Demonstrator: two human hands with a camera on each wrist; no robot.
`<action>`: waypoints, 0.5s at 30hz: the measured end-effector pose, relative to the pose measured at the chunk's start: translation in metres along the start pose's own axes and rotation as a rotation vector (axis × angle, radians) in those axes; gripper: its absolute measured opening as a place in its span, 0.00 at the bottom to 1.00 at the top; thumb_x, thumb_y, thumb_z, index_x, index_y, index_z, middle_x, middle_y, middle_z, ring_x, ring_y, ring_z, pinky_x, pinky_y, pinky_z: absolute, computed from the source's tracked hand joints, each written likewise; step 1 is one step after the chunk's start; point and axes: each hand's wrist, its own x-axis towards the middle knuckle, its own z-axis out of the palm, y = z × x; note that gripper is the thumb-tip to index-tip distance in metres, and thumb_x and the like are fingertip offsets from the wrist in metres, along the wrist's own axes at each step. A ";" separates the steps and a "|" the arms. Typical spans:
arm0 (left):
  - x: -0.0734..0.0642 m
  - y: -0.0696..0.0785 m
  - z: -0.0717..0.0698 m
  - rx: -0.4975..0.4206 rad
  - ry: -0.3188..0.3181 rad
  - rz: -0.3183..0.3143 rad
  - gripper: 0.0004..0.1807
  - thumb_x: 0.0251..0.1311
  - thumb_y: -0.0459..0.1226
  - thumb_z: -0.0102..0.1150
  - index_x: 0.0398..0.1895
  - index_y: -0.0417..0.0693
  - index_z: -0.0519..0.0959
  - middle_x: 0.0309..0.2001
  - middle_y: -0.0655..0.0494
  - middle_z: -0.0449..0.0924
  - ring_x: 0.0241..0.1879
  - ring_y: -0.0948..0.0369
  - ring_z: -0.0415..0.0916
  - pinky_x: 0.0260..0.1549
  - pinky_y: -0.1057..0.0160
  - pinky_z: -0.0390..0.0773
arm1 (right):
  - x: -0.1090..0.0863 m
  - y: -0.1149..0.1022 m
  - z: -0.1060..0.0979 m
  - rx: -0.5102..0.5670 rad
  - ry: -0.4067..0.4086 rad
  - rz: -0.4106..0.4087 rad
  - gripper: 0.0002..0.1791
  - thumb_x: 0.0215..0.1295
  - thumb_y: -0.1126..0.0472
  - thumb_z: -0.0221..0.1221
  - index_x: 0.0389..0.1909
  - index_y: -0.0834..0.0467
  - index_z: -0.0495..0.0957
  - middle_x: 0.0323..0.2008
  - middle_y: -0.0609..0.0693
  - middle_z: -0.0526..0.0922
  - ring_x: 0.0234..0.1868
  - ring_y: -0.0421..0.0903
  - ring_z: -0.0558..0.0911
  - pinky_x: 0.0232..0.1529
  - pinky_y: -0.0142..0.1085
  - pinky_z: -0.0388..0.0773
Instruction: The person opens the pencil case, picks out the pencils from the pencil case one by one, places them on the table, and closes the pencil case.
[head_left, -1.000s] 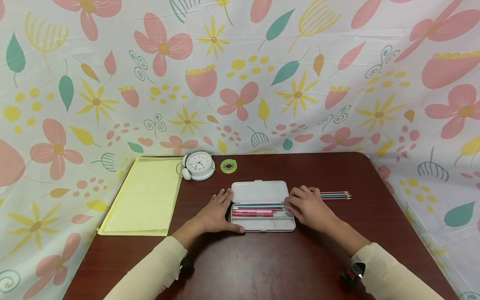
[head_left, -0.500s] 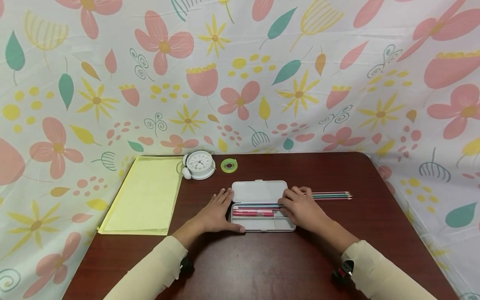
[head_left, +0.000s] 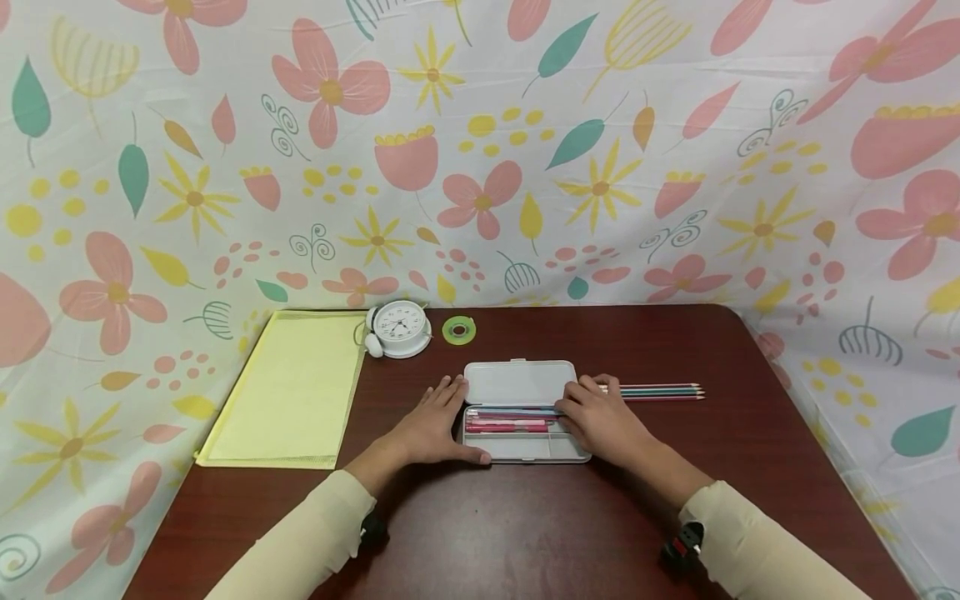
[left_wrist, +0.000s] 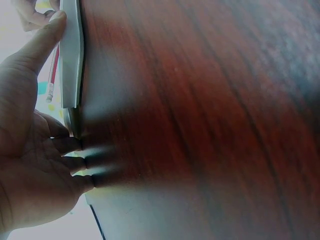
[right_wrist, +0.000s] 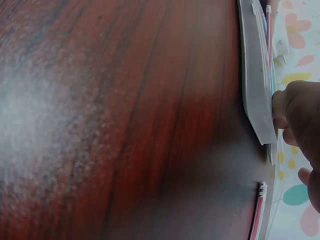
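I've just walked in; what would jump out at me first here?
Probably the white cloth backdrop printed with pink, yellow and green flowers and leaves, rising behind the dark red-brown wood-grain table. Next, the open white rectangular pencil case near the table's middle, with a person's left hand at its left side and right hand at its right end. Beyond it, leftward, sits a round white alarm clock beside a flat yellow rectangular folder.

The pencil case (head_left: 519, 383) looks smooth plastic, the table (head_left: 480, 525) glossy wood, the backdrop (head_left: 480, 217) creased cloth.
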 end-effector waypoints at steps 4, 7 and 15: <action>0.000 0.000 0.000 0.001 0.006 0.005 0.77 0.55 0.73 0.74 0.92 0.41 0.45 0.92 0.43 0.45 0.92 0.43 0.37 0.90 0.39 0.46 | 0.001 -0.001 -0.001 0.004 -0.014 0.012 0.09 0.66 0.58 0.78 0.45 0.52 0.91 0.42 0.47 0.81 0.47 0.49 0.77 0.57 0.63 0.75; 0.000 0.000 0.000 0.003 0.007 0.006 0.76 0.55 0.74 0.74 0.92 0.41 0.45 0.92 0.44 0.45 0.92 0.43 0.37 0.90 0.38 0.45 | 0.002 -0.002 -0.002 0.008 -0.045 0.034 0.09 0.68 0.58 0.77 0.46 0.52 0.90 0.43 0.47 0.81 0.48 0.49 0.76 0.58 0.62 0.75; 0.001 0.001 0.001 0.003 0.012 0.002 0.77 0.55 0.73 0.75 0.92 0.39 0.45 0.92 0.43 0.46 0.92 0.43 0.37 0.90 0.38 0.46 | 0.003 -0.003 -0.002 -0.003 -0.061 0.052 0.09 0.69 0.58 0.76 0.46 0.52 0.88 0.44 0.48 0.82 0.49 0.50 0.77 0.58 0.62 0.76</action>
